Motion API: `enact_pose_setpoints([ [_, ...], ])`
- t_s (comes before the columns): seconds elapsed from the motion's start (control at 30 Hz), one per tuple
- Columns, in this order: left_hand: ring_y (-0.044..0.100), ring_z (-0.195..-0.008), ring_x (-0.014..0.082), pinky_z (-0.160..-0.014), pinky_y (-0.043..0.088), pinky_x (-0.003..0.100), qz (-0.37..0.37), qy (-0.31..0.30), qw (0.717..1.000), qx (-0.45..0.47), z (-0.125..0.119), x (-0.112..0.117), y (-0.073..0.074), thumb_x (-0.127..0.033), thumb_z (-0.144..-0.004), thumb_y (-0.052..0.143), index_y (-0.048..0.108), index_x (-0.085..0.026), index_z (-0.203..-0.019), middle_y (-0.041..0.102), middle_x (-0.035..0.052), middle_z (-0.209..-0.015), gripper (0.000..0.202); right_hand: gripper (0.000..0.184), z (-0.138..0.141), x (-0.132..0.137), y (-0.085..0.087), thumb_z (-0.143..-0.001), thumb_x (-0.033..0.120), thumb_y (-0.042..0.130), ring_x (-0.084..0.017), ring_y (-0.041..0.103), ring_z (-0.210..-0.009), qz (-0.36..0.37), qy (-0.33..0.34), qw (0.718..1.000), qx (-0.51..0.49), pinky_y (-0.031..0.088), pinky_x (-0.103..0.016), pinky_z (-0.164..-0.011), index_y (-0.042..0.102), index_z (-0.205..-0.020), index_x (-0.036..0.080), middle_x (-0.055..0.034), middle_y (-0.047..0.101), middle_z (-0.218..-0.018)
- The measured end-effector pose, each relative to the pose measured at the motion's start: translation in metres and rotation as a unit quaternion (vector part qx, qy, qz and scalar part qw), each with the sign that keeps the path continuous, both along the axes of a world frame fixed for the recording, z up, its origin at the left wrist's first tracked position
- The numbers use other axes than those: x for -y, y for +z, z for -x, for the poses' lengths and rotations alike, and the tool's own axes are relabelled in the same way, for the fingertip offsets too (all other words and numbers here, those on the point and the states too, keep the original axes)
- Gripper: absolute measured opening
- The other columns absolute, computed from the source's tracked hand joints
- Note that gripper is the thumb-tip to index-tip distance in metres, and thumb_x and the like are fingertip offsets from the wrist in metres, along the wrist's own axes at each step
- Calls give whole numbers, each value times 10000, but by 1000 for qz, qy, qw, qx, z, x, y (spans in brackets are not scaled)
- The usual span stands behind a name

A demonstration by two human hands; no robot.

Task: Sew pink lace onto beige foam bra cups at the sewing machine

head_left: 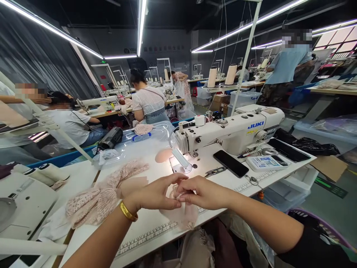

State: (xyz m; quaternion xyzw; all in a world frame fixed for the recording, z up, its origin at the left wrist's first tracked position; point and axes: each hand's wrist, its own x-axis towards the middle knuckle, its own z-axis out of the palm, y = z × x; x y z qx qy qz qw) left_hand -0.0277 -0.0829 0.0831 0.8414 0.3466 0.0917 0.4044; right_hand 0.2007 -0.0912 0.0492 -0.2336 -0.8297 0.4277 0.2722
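Both hands meet in front of the needle of a white sewing machine [228, 130]. Thumb and fingers of my left hand [157, 191] curve around a sheer pale pink fabric piece [185, 217], which drapes over the table's front edge. My right hand [202, 192] pinches the same fabric, its fingertips close to the left ones. A patterned edge of it shows between the hands; the exact grip points are partly hidden. To the left lies a heap of pink lace fabric [97, 199]. The machine's lamp lights the needle plate [184, 167].
Thread snips [216, 171], a black phone [231, 163] and a blue-white box [264, 163] lie right of the needle. A printed ruler [147, 238] runs along the front edge. Thread cones [230, 75] stand behind the machine. Several people work at other stations.
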Motion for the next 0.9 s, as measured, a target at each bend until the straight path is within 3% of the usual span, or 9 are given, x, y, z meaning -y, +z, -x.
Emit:
enact_pose_setpoints([
  [0.1,622,-918,208,-826,500,301,-8,19,1000,-8,6,-1,4,-347,-827,686,635,-226,-962,675,-6,-963,189,171,-1,-4,17,-1000,266,540,-195,648,-816,-130,-10,991,36,452,-287,-725,706,-1000,224,-39,730,-907],
  [0.2,510,-671,150,-604,401,251,-109,111,988,-19,18,0,4,-377,-871,613,545,-215,-753,549,-39,-716,211,215,4,-6,18,-1026,237,479,-206,616,-780,-284,-115,949,72,422,-310,-716,687,-974,220,-49,709,-846],
  [0.3,443,-564,142,-548,333,265,-309,188,932,-28,32,6,-3,-316,-876,571,536,-224,-743,490,-48,-612,165,262,14,-7,4,-1035,181,422,-201,582,-734,-394,-183,898,72,378,-327,-690,677,-993,227,-52,705,-828],
  [0.37,487,-592,166,-592,367,297,-425,184,884,-63,40,12,-12,-273,-905,529,562,-229,-760,541,-20,-626,156,296,20,-12,-15,-1032,141,400,-198,599,-785,-435,-178,880,62,382,-331,-709,677,-1065,237,-63,743,-949],
  [0.43,551,-678,202,-645,410,332,-465,141,866,-122,42,18,-23,-298,-950,526,588,-233,-790,620,21,-722,184,336,23,-22,-39,-1024,114,385,-196,614,-854,-450,-151,877,74,404,-326,-739,679,-1112,251,-62,752,-1085],
  [0.5,586,-756,229,-672,440,354,-443,79,877,-170,39,21,-35,-335,-963,575,600,-232,-838,660,42,-826,164,346,21,-39,-63,-1016,113,387,-191,613,-853,-442,-107,882,120,416,-310,-727,695,-1080,256,-47,750,-1107],
  [0.6,607,-846,246,-756,473,383,-425,-3,887,-179,28,14,-51,-172,-964,551,594,-224,-904,671,46,-896,90,344,12,-67,-90,-1016,138,401,-177,617,-875,-397,-20,904,158,434,-283,-742,720,-991,264,-12,748,-1109],
  [0.73,601,-815,232,-742,473,374,-427,-31,880,-204,8,-14,-68,34,-879,443,592,-202,-971,665,50,-908,294,318,-2,-94,-93,-1019,214,438,-179,624,-905,-320,24,939,121,444,-279,-769,745,-964,279,-2,752,-1127],
  [0.9,531,-636,203,-554,382,332,-414,10,882,-225,-6,-37,-88,-166,-997,468,562,-200,-756,585,38,-743,261,383,-18,-99,-83,-1008,154,395,-201,586,-918,-356,-5,925,133,410,-299,-758,746,-1078,289,-26,735,-1212],
])
